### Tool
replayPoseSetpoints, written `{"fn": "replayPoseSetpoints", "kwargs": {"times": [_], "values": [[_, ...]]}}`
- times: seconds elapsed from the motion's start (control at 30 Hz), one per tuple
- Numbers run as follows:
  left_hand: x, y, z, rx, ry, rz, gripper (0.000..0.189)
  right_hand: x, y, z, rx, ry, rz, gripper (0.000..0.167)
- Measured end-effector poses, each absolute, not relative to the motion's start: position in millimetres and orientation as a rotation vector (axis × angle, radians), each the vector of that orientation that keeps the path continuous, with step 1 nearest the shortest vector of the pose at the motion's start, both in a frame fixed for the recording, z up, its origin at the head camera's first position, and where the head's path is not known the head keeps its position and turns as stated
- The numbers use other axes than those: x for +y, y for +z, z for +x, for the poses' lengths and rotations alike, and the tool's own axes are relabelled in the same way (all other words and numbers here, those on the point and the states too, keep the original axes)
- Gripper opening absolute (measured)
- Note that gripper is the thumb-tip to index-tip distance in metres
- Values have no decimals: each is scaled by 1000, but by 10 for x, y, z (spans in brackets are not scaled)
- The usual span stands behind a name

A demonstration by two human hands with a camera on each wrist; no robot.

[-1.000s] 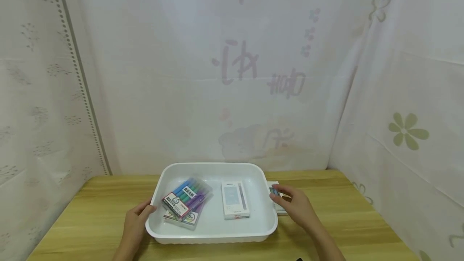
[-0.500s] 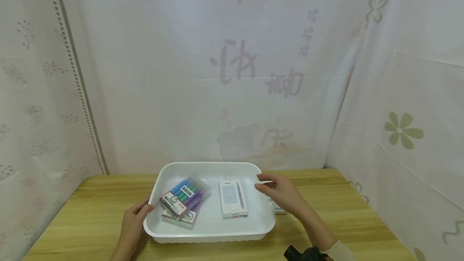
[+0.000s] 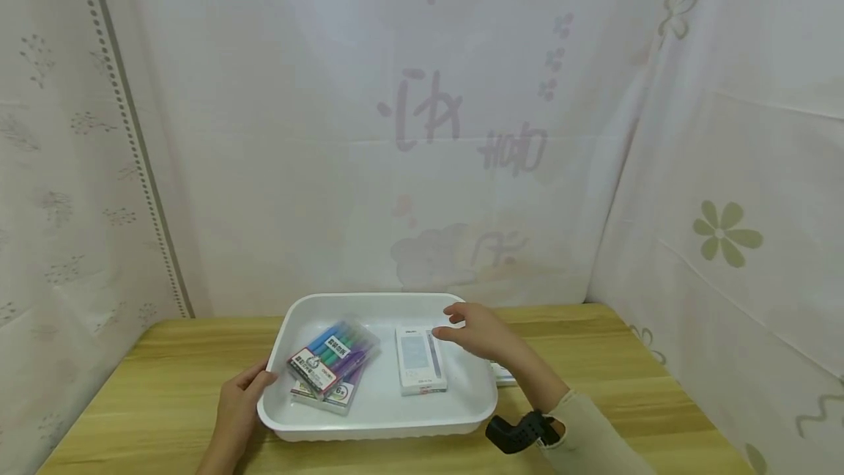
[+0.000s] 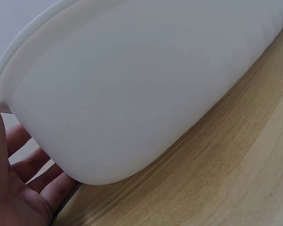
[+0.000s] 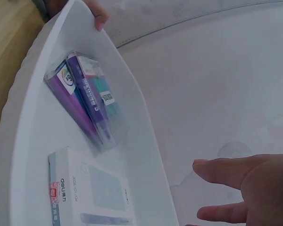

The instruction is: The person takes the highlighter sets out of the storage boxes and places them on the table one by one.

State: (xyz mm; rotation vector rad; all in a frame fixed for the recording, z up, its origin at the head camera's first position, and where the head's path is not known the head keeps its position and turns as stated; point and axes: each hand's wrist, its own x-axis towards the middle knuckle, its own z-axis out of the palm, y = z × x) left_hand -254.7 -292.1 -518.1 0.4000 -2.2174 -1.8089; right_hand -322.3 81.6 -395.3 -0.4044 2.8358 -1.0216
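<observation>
A white plastic tray (image 3: pixel 389 413) stands on the table. At its left wall my left hand (image 3: pixel 236 405) holds it, the thumb over the rim and the fingers (image 4: pixel 35 165) against the outside of the wall. My right hand (image 3: pixel 480 330) hovers over the tray's right side, thumb and fingers apart, with nothing between them. Just left of its fingertips a white printed box (image 3: pixel 420 363) lies flat in the tray. Two clear packs of coloured pens lie at the tray's left, the upper pack (image 3: pixel 331 358) crossing the lower pack (image 3: pixel 339 398).
Another white box (image 3: pixel 504 374) lies on the wooden table (image 3: pixel 633 387) beside the tray's right wall, mostly hidden behind my right forearm. Patterned curtains (image 3: pixel 330 167) enclose the table at the back and sides. My right wrist wears a black device (image 3: pixel 524 432).
My right hand has moved left from the box beside the tray to above the tray's inside. The left hand stays at the left rim. The view has shifted slightly.
</observation>
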Motion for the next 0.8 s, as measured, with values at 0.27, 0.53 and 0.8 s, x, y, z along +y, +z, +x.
{"fn": "replayPoseSetpoints", "kwargs": {"times": [0.27, 0.53, 0.8], "values": [[-2924, -5181, -2544, -2202, -1816, 389, 48, 604, -4059, -3361, 2730, -1035, -336, 65], [-2932, -5187, -2544, -2222, -1811, 389, 48, 480, -4196, -3503, 2763, -926, -243, 70], [-2928, -5184, -2545, -2235, -1810, 387, 48, 411, -4293, -3588, 2768, -843, -171, 56]]}}
